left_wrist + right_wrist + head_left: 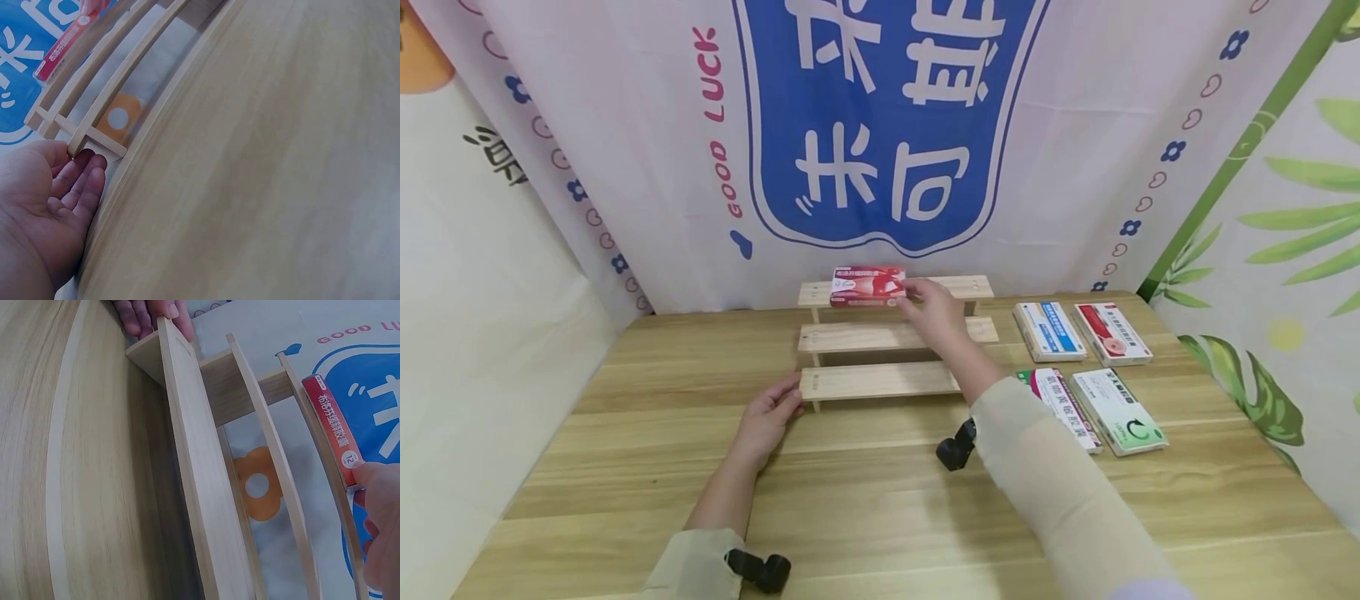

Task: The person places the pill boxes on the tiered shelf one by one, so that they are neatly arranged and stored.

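Four boxes (1120, 412) lie right of the rack (880, 381), one box (868, 287) at its top tier (958, 287)

- Here's the table (865, 492), a pale wood-grain top, its streaks running side to side.
- Near its far edge stands a three-tier wooden rack (880, 381), stepping up towards the back!
- And on the top tier, left of the middle, an ibuprofen capsule box (865, 286), red and white.
- Off to the rack's right, four medicine boxes lie flat on the wood: blue-and-white box (1049, 331) and red-and-white box (1111, 333) behind, pink-and-green box (1063, 408), partly hidden, and white-and-green box (1120, 411) in front.
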A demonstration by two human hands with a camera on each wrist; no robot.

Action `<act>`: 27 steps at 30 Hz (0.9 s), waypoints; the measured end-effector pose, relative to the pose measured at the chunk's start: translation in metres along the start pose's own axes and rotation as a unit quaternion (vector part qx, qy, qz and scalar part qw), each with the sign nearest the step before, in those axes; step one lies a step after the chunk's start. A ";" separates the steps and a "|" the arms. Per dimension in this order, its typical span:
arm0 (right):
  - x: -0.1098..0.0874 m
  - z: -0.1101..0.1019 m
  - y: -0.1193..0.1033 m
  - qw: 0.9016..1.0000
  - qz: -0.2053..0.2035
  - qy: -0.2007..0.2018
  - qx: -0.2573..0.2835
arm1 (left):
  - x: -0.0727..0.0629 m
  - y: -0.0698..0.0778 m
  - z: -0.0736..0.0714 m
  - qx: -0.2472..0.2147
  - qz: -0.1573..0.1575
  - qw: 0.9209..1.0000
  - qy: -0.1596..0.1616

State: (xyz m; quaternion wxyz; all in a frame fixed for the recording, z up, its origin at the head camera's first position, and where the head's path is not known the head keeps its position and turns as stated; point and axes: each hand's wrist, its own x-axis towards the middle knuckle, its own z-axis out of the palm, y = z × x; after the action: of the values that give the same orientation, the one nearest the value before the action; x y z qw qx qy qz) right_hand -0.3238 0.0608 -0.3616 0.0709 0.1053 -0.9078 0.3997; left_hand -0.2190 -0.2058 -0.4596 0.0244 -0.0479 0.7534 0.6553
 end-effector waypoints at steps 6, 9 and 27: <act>0.004 0.008 -0.004 1.000 0.002 -0.006 0.012 | 0.000 -0.001 0.000 -0.002 -0.004 1.000 -0.001; 0.005 0.011 -0.007 1.000 0.002 -0.007 0.007 | 0.000 -0.001 -0.001 -0.004 -0.007 1.000 0.001; 0.008 0.013 -0.013 1.000 -0.002 -0.006 -0.025 | 0.001 -0.001 0.000 -0.001 -0.004 1.000 0.005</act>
State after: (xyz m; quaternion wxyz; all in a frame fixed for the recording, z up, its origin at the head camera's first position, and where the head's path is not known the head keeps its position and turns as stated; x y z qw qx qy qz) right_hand -0.3285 0.0414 -0.3592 0.0690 0.1079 -0.9178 0.3758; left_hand -0.2194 -0.2060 -0.4608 0.0235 -0.0545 0.7529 0.6555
